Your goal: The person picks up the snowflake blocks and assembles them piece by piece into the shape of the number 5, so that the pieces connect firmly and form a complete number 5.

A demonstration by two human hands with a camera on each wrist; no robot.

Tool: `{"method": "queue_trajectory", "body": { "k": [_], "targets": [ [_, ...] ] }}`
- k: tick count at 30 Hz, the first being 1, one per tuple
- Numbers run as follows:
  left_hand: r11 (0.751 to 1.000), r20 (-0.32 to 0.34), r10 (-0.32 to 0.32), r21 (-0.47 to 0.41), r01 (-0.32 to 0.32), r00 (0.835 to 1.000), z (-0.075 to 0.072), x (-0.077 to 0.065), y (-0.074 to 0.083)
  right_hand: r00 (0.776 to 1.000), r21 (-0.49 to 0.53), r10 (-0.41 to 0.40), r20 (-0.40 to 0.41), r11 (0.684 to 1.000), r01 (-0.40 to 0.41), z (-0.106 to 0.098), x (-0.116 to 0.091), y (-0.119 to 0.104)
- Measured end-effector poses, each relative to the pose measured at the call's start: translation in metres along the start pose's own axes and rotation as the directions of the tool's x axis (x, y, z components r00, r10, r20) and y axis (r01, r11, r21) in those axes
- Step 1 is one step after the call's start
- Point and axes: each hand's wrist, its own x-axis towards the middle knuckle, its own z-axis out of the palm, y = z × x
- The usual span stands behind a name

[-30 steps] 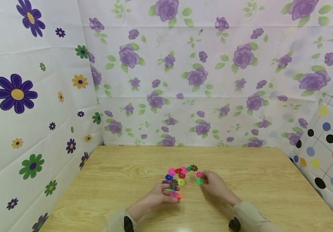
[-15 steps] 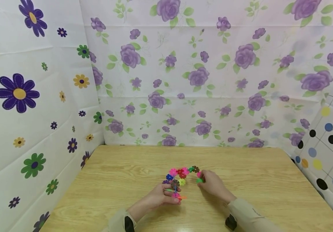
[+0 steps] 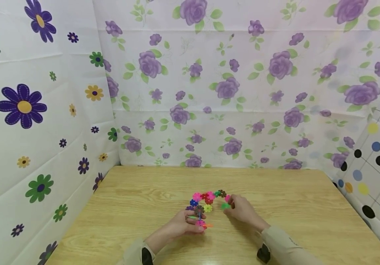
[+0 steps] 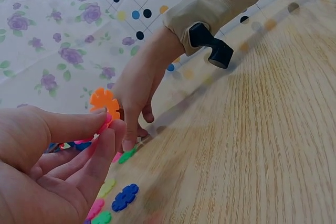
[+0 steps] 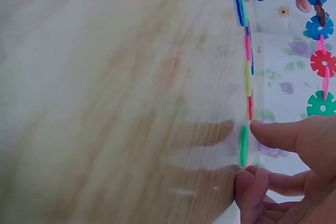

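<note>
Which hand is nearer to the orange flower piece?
Left. The left hand pinches a pink piece, with the orange flower piece right by its fingertips; the right hand is farther off, to the right, its fingertips at a green piece.

Beige fabric sleeves [image 3: 282,242] with creased cuffs [image 4: 179,22], a black angular fitting [image 4: 214,45] on each one.
</note>
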Motion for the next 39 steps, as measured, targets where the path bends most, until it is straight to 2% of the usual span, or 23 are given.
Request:
{"method": "queue_trajectory", "body": {
  "k": [10, 14, 19, 23, 29, 34, 39],
  "targets": [
    [1.000, 0.005, 0.007, 0.000, -0.007, 1.000, 0.001, 0.001, -0.001, 0.998, 0.003, -0.068, -0.008, 0.998, 0.068, 0.001, 0.002, -0.002],
    [1.000, 0.007, 0.016, 0.010, -0.016, 1.000, 0.000, 0.002, -0.001, 0.997, 0.061, -0.083, -0.010, 0.995, 0.083, -0.001, -0.002, -0.002],
    [0.999, 0.012, 0.027, 0.018, -0.028, 1.000, -0.002, 0.003, -0.003, 0.996, 0.189, -0.087, 0.008, 0.978, 0.083, -0.002, -0.008, 0.001],
    [1.000, -0.005, 0.020, 0.010, -0.020, 1.000, -0.003, 0.003, -0.003, 0.993, 0.312, -0.102, 0.065, 0.947, 0.077, -0.002, -0.012, 0.003],
    [1.000, -0.042, 0.028, 0.007, -0.027, 0.999, -0.002, 0.006, 0.000, 0.981, 0.498, -0.095, 0.168, 0.867, -0.002, -0.004, -0.019, -0.001],
    [0.999, -0.053, 0.017, -0.028, -0.019, 0.998, -0.002, 0.008, 0.000, 0.972, 0.570, -0.069, 0.225, 0.818, -0.073, -0.008, -0.026, -0.009],
    [0.999, -0.061, 0.021, -0.042, -0.023, 0.998, -0.002, 0.009, -0.003, 0.964, 0.618, -0.090, 0.251, 0.781, -0.088, -0.011, -0.032, -0.015]
  ]
}}
